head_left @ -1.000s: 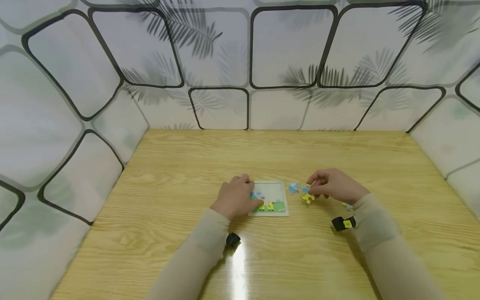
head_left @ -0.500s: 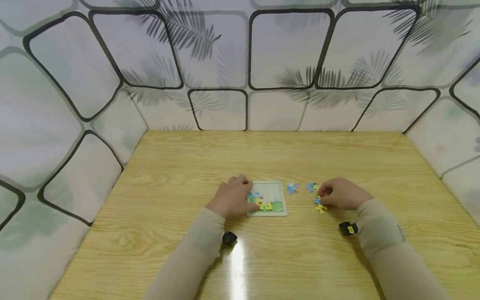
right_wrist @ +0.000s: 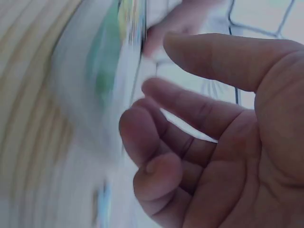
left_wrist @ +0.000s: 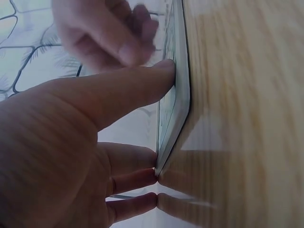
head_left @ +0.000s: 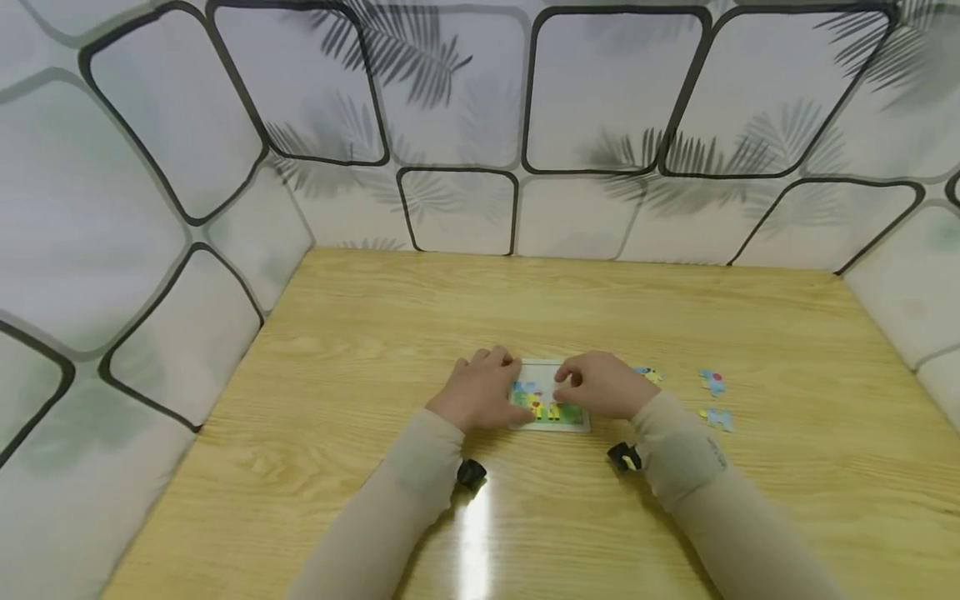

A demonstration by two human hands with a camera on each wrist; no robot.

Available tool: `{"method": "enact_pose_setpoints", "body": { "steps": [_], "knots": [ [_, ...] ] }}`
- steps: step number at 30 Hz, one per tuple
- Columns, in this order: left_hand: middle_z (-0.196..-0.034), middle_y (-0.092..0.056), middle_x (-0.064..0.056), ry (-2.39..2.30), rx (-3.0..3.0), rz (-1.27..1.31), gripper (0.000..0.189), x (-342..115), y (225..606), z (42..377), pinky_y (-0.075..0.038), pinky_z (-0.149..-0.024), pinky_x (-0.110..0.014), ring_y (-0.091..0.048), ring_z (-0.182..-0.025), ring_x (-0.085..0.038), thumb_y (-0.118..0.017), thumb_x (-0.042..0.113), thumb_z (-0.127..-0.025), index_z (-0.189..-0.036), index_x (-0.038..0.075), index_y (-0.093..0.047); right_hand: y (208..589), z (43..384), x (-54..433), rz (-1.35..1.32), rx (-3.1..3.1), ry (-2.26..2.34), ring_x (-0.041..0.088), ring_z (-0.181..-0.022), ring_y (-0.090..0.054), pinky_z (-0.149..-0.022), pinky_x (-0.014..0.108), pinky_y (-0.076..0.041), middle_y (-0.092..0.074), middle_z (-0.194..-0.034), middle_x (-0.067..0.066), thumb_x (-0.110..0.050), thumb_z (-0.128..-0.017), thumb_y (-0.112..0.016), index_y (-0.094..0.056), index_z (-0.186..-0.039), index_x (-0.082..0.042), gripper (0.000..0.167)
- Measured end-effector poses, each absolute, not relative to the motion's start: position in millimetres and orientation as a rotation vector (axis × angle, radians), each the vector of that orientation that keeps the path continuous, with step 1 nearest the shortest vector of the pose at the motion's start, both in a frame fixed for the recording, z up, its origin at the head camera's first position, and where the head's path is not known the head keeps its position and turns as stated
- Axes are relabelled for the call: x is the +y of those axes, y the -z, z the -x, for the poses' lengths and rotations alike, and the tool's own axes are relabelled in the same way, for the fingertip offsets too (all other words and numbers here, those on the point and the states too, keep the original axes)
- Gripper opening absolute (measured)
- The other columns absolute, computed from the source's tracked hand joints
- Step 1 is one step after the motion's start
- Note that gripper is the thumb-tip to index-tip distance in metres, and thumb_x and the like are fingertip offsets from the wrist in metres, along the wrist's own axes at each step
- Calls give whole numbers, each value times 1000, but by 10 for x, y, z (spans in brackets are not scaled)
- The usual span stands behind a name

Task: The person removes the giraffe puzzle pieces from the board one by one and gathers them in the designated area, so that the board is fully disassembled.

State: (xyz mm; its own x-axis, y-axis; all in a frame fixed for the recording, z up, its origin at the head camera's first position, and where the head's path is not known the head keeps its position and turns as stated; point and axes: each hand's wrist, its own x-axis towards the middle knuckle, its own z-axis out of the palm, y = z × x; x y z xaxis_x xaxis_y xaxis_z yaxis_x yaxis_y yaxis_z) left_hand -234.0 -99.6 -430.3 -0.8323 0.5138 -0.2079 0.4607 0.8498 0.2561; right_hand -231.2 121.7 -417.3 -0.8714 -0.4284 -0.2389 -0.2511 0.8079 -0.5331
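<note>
A square jigsaw puzzle board point(head_left: 538, 372) with a pale frame lies mid-table in the head view, its lower left part filled with blue, yellow and green picture. My left hand point(head_left: 483, 396) steadies its left side. In the left wrist view the straight thumb point(left_wrist: 137, 85) presses on the board's edge, while the other fingertips touch beside its corner. Over the board's right half hovers my right hand point(head_left: 606, 387). The right wrist view shows its thumb and index finger apart, with nothing between them and the other fingers loosely curled.
Right of the board lie several loose puzzle pieces: a blue and yellow piece point(head_left: 649, 375) partly behind the right hand, a blue piece with a red spot point(head_left: 712, 382) and a pale blue piece point(head_left: 717, 418). A patterned wall point(head_left: 465, 208) stands behind the table.
My right hand has left the blue and yellow puzzle piece it was pinching and moved left over the board, uncovering two pieces. My left hand stays on the board. The head view has shifted slightly.
</note>
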Motion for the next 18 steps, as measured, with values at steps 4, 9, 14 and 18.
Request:
{"method": "enact_pose_setpoints", "body": {
  "steps": [4,9,14,18],
  "knots": [
    [-150,-44,-2,-276,2746,-748,84,-956,4298,2339,-37,-106,-53,-38,-138,-26,-68,60,-89,-155,15,-42,4202,2371,962,467,2614,679,14,-74,-61,-72,35,-53,-67,-91,3,-26,-94,-71,-65,-125,0,41],
    [-150,-43,-1,-272,2734,-726,82,-946,4305,2321,-36,-106,-52,-38,-137,-25,-68,60,-89,-154,16,-44,4264,2410,844,454,2597,685,16,-75,-58,-71,35,-51,-64,-88,1,-20,-90,-74,-67,-109,-4,26],
    [-150,-43,-2,-273,2737,-711,81,-959,4298,2319,-35,-107,-52,-38,-136,-24,-68,60,-89,-153,17,-46,4298,2433,830,455,2567,774,17,-75,-55,-69,33,-48,-61,-88,2,-18,-91,-74,-61,-99,-8,18],
    [-150,-43,-2,-272,2741,-710,80,-977,4294,2331,-35,-106,-52,-38,-136,-25,-68,60,-89,-153,17,-46,4292,2448,876,481,2495,933,17,-71,-56,-66,32,-48,-63,-86,3,-16,-93,-72,-60,-95,-8,14]
  ]
}}
